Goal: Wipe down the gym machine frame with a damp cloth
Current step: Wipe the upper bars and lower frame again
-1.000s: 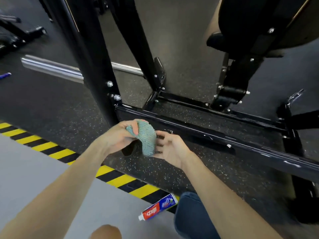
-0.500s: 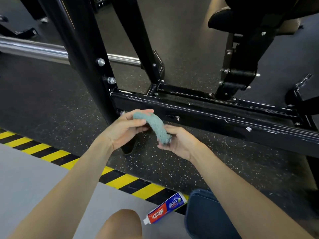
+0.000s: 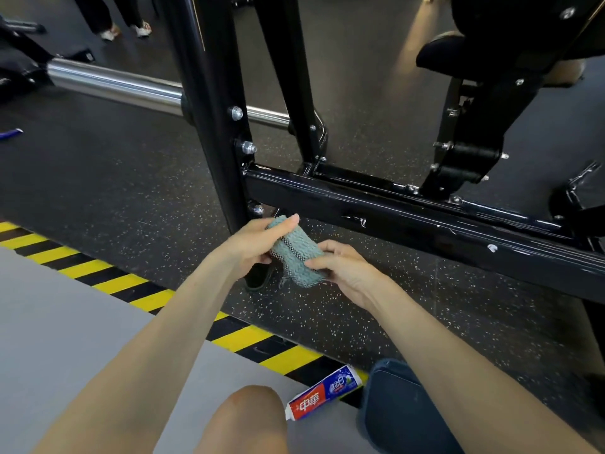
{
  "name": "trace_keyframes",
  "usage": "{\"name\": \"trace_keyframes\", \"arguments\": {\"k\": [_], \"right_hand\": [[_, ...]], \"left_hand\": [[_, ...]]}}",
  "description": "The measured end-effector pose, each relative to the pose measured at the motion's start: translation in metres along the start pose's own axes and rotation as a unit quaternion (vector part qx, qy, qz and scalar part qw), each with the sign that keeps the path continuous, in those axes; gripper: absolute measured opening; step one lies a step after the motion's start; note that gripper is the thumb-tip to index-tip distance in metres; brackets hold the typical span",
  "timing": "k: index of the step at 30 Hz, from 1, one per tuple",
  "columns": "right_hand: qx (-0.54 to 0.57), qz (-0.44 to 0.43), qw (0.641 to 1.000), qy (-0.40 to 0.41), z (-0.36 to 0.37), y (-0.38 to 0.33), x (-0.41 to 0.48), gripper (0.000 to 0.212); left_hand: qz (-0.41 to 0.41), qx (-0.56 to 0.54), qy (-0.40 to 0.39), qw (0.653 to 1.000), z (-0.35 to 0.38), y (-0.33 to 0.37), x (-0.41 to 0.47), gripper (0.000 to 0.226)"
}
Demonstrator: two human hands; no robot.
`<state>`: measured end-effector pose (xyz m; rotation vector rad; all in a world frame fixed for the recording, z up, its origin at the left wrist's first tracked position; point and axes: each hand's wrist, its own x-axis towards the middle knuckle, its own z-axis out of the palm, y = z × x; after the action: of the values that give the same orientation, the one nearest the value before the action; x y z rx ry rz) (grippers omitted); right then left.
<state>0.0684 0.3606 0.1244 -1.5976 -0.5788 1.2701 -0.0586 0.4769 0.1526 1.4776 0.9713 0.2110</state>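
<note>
Gripping a folded teal microfibre cloth [image 3: 294, 253], left hand [image 3: 252, 247] and right hand [image 3: 343, 267] share it. Black frame crossbar [image 3: 409, 221] lies at two o'clock, apart.

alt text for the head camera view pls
The left hand and right hand hold a bunched teal cloth in front of the black machine frame, near its low bar. A toothpaste tube lies on the floor by yellow-black tape.

We look across a yellow-and-black hazard stripe [image 3: 131, 283]: grey floor [image 3: 65, 339] on its near side, black speckled rubber flooring [image 3: 114, 191] beyond. A toothpaste tube [image 3: 322, 396] lies against the stripe; far beyond it, a chrome bar [image 3: 114, 81] and a bystander's trainers [image 3: 111, 32].
</note>
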Motion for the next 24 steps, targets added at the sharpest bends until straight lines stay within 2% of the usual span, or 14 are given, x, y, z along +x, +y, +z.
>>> {"name": "trace_keyframes", "arguments": {"k": [2, 4, 8, 11, 13, 16, 18, 20, 21, 22, 24], "right_hand": [[0.028, -0.011, 1.0, -0.008, -0.001, -0.004, -0.004, 0.018], [0.061, -0.008, 0.998, -0.02, -0.004, -0.008, -0.006, 0.017], [-0.091, -0.005, 0.996, 0.006, -0.006, -0.01, -0.008, 0.021], [-0.143, -0.015, 0.989, 0.022, -0.007, -0.01, -0.011, 0.019], [-0.112, -0.031, 0.993, 0.03, -0.006, -0.013, -0.011, 0.023], [-0.023, -0.071, 0.996, 0.039, 0.001, -0.017, -0.009, 0.033], [-0.027, -0.1, 0.993, 0.054, 0.005, -0.019, -0.009, 0.032], [-0.134, -0.147, 0.974, 0.111, 0.004, -0.021, -0.009, 0.028], [-0.222, -0.176, 0.947, 0.153, 0.002, -0.023, -0.012, 0.027], [-0.301, -0.21, 0.909, 0.198, -0.002, -0.024, -0.016, 0.026], [-0.394, -0.285, 0.823, 0.294, -0.015, -0.024, -0.028, 0.03]], "left_hand": [[-0.002, 0.004, -0.048, 0.999, -0.003, -0.005, -0.003, 0.023], [0.003, -0.037, -0.06, 0.997, -0.006, -0.009, -0.005, 0.022], [-0.014, -0.153, -0.065, 0.986, -0.006, -0.009, -0.01, 0.027], [-0.021, -0.188, -0.068, 0.98, 0.0, -0.006, -0.013, 0.035], [-0.039, -0.197, -0.089, 0.976, 0.006, -0.007, -0.016, 0.044], [-0.051, -0.243, -0.14, 0.958, 0.015, -0.01, -0.02, 0.045], [-0.041, -0.274, -0.141, 0.95, 0.019, -0.009, -0.02, 0.042], [-0.018, -0.24, -0.068, 0.968, 0.023, -0.006, -0.019, 0.037], [0.0, -0.207, 0.002, 0.978, 0.024, -0.005, -0.016, 0.035], [0.024, -0.17, 0.091, 0.981, 0.024, -0.005, -0.011, 0.033], [0.091, -0.089, 0.261, 0.957, 0.022, -0.005, -0.002, 0.039]]}}
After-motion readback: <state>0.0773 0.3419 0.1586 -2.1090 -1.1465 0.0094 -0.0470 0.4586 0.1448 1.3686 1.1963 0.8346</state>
